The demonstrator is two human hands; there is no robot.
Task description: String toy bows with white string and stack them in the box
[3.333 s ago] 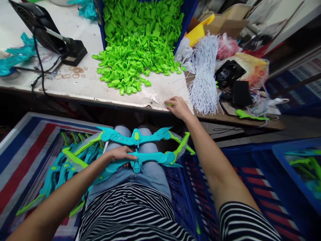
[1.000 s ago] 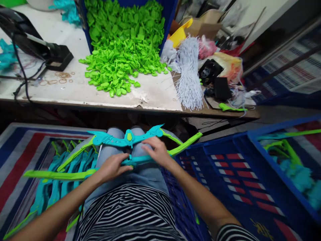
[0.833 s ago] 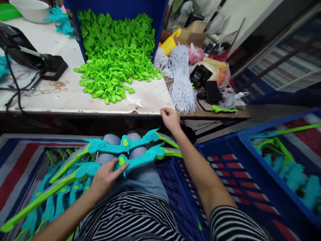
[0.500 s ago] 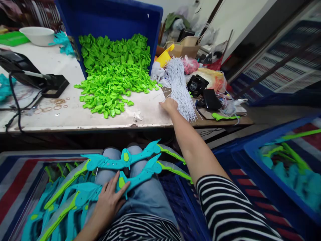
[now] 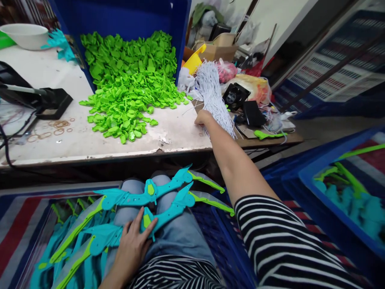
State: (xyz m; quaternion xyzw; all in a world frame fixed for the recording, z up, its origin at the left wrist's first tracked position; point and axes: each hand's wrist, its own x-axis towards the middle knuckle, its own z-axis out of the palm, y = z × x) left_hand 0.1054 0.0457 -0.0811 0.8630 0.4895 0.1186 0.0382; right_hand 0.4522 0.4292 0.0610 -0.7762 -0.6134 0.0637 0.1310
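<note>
Two turquoise toy bows (image 5: 129, 197) with lime-green tips lie across my lap, roughly parallel. My left hand (image 5: 132, 245) is closed around the grip of the nearer toy bow (image 5: 164, 216), thumb and forefinger on either side of its green inset. My right arm reaches over the bench to a thick bundle of thin white strings (image 5: 213, 94). There my right hand (image 5: 203, 117) is curled at the bundle's near left edge, closed on white strings; the fingertips are mostly hidden behind the hand.
A tipped blue crate (image 5: 126, 18) spills small green pieces (image 5: 129, 84) onto the bench (image 5: 177, 124). Right of the strings lie a small black fan (image 5: 236, 95) and wires. More turquoise bows (image 5: 57, 245) fill a container at left; a blue crate (image 5: 306, 170) stands at right.
My right hand's fingers have drawn in and curled at the strings. The view has shifted slightly, moving the bench items left. My left hand stays on the nearer bow.
</note>
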